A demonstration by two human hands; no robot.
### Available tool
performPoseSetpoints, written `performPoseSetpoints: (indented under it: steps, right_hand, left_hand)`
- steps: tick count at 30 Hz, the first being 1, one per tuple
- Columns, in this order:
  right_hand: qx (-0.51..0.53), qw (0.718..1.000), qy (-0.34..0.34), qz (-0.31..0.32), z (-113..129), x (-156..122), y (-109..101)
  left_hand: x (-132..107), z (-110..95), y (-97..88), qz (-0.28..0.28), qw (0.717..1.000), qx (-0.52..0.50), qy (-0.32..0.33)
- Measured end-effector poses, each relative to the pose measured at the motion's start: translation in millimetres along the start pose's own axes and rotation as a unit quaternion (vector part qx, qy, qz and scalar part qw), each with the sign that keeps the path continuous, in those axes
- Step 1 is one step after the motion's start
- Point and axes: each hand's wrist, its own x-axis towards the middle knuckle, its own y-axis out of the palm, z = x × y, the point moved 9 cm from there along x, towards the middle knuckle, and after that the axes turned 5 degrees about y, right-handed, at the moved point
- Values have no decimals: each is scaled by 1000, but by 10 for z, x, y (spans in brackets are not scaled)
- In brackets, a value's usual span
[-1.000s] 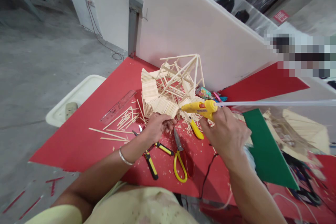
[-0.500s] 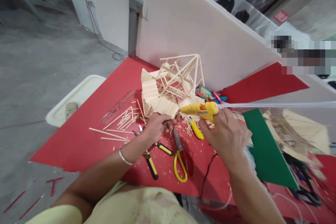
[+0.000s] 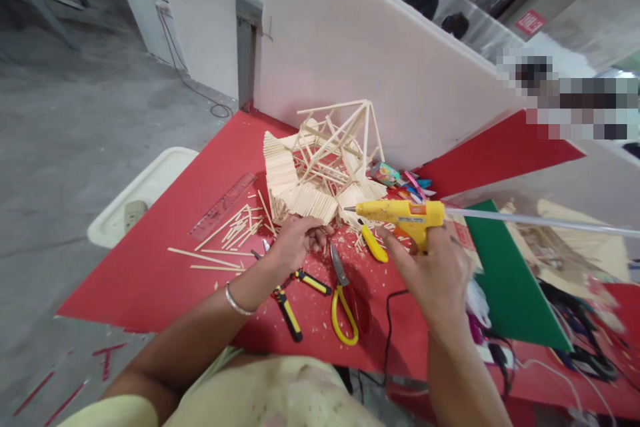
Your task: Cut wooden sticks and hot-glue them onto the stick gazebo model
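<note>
Right grip (image 3: 443, 270) holds glue gun (image 3: 395, 211) near cutter (image 3: 373, 243) and scissors (image 3: 337, 317).

A single head-worn camera — looking forward and down at the nearby hands (image 3: 440, 270).

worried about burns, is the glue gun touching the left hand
Apart. The head view shows it: the glue gun ends to the right of the left hand, with a visible gap between them.

A pale yellow shirt (image 3: 280, 390), darkly speckled in front, fills six o'clock; its short sleeve (image 3: 115, 410) shows toward eight o'clock, and a slim silvery bangle (image 3: 233, 305) rings the left wrist (image 3: 250, 292)
</note>
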Motion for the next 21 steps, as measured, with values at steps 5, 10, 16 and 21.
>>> performPoseSetpoints:
  steps: [5,10,16,21]
  right_hand:
    - [97,985,131,52,-224,-142,92]
    - [173,960,201,88,-308,-301,214]
    - [172,958,206,96,-339,-379,267]
    - [184,958,199,98,-349,-385,256]
  left_hand:
    - [19,49,-27,6,1000,10,-2]
    - [23,52,-39,6,999,39,2]
    - [29,63,-60,4,998,64,2]
    - [42,78,-88,7,998,64,8]
